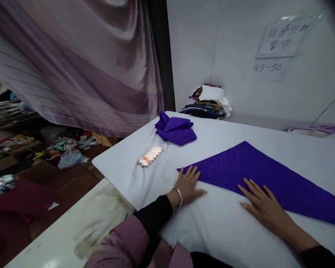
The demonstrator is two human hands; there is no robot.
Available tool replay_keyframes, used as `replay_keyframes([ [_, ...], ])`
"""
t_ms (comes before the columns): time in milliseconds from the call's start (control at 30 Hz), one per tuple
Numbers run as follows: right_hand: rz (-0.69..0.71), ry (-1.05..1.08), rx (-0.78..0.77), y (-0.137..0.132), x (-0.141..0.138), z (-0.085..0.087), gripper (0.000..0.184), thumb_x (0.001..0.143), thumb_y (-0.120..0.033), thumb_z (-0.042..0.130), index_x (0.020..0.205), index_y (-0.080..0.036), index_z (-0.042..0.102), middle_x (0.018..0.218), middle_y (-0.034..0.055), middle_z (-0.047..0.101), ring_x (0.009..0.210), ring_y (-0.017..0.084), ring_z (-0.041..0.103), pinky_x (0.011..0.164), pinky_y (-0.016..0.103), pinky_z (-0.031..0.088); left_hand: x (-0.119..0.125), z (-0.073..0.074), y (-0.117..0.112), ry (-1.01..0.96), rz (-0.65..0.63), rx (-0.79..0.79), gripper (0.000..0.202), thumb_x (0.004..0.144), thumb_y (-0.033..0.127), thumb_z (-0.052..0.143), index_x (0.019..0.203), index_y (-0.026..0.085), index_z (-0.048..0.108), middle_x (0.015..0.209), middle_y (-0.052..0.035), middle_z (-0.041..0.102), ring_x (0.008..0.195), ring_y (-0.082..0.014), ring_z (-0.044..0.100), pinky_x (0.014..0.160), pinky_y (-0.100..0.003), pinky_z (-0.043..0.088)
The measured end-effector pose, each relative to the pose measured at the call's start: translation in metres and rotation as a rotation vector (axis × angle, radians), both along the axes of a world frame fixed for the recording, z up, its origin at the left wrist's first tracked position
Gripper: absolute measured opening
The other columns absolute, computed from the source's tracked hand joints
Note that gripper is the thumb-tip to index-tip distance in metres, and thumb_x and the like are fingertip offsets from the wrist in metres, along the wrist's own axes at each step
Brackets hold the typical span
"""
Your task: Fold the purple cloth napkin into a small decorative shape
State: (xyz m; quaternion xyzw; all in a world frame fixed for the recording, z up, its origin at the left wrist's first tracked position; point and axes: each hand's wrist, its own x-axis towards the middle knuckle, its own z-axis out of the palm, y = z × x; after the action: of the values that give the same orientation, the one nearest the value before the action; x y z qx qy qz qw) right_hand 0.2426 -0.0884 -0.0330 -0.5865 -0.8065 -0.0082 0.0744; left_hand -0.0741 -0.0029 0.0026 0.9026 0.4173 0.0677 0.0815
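A purple cloth napkin [245,163], folded into a wide triangle, lies flat on the white-covered table [223,134] with its peak pointing away from me. My left hand [187,186], a silver bracelet at its wrist, rests with fingers spread on the napkin's left corner. Along the near long edge, my right hand [264,206] lies palm down, its fingertips on the cloth and its thumb on the white cover. Neither hand grips anything. The napkin's right corner reaches the edge of view.
Another purple cloth [177,128] sits bunched at the table's far left, behind a blurred-out small object [150,156]. Folded clothes [208,100] are stacked by the wall. A curtain [100,67] hangs at left, above a cluttered floor. A clear plastic bag [103,219] lies beside the table.
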Motion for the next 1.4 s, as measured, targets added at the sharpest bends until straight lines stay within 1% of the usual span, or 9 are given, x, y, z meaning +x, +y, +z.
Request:
replay_keyframes([
  [167,0.000,-0.014,0.000,0.000,0.000,0.000,0.062,0.085,-0.061,0.036,0.140,-0.032,0.028,0.148,0.0050,0.022,0.134,0.029,0.020,0.106,0.055,0.018,-0.010,0.002,-0.002,0.010,0.051,-0.003,0.077,0.082,0.069,0.024,0.140,0.018,0.027,0.148,-0.0122,0.024,0.137,-0.0282,0.012,0.108,-0.057,0.006],
  [333,-0.001,-0.006,0.007,0.001,-0.001,0.000,0.062,0.085,-0.061,0.036,0.139,-0.032,0.030,0.148,0.0050,0.023,0.134,0.028,0.021,0.106,0.055,0.018,-0.020,0.002,-0.002,0.044,0.115,-0.009,0.080,0.082,0.070,0.024,0.140,0.015,0.027,0.148,-0.0134,0.022,0.137,-0.0294,0.013,0.108,-0.056,0.009],
  [433,-0.003,0.012,0.002,0.001,0.000,0.000,0.062,0.085,-0.062,0.036,0.139,-0.032,0.032,0.147,0.0047,0.024,0.134,0.029,0.021,0.106,0.055,0.018,-0.026,0.002,-0.002,0.083,0.147,-0.011,0.079,0.082,0.069,0.023,0.141,0.016,0.024,0.149,-0.0125,0.020,0.137,-0.0289,0.012,0.108,-0.055,0.010],
  [633,0.003,0.015,-0.009,0.001,0.002,-0.004,0.063,0.085,-0.061,0.037,0.140,-0.032,0.029,0.148,0.0053,0.023,0.135,0.029,0.019,0.106,0.055,0.017,-0.036,-0.002,-0.002,0.134,0.192,0.009,0.080,0.083,0.068,0.020,0.142,0.014,0.020,0.150,-0.0114,0.017,0.138,-0.0272,0.009,0.109,-0.055,0.009],
  [833,0.001,-0.003,-0.019,0.001,0.002,-0.003,0.063,0.085,-0.061,0.037,0.140,-0.032,0.028,0.148,0.0054,0.023,0.135,0.028,0.018,0.106,0.055,0.017,-0.041,0.001,-0.002,0.152,0.234,-0.014,0.081,0.084,0.068,0.019,0.142,0.012,0.020,0.150,-0.0109,0.016,0.138,-0.0267,0.009,0.109,-0.053,0.009],
  [1033,-0.004,-0.003,-0.007,0.001,0.001,-0.003,0.064,0.085,-0.062,0.037,0.140,-0.032,0.028,0.148,0.0053,0.022,0.135,0.028,0.018,0.107,0.054,0.015,-0.044,0.005,-0.004,0.149,0.268,-0.033,0.079,0.084,0.067,0.021,0.142,0.013,0.020,0.150,-0.0106,0.017,0.138,-0.0265,0.009,0.109,-0.053,0.009],
  [1300,-0.002,0.015,-0.027,0.001,0.001,-0.003,0.063,0.085,-0.061,0.036,0.140,-0.032,0.028,0.148,0.0054,0.022,0.135,0.029,0.019,0.106,0.054,0.016,-0.050,0.004,-0.004,0.137,0.322,-0.030,0.078,0.084,0.066,0.023,0.141,0.012,0.022,0.149,-0.0105,0.019,0.138,-0.0265,0.011,0.109,-0.053,0.010],
  [1400,-0.007,0.025,-0.036,0.001,-0.001,0.000,0.062,0.086,-0.061,0.035,0.140,-0.032,0.028,0.148,0.0047,0.022,0.135,0.029,0.019,0.106,0.055,0.015,-0.054,0.003,0.000,0.145,0.373,-0.021,0.078,0.085,0.065,0.024,0.140,0.010,0.026,0.148,-0.0118,0.022,0.137,-0.0271,0.012,0.109,-0.053,0.012],
])
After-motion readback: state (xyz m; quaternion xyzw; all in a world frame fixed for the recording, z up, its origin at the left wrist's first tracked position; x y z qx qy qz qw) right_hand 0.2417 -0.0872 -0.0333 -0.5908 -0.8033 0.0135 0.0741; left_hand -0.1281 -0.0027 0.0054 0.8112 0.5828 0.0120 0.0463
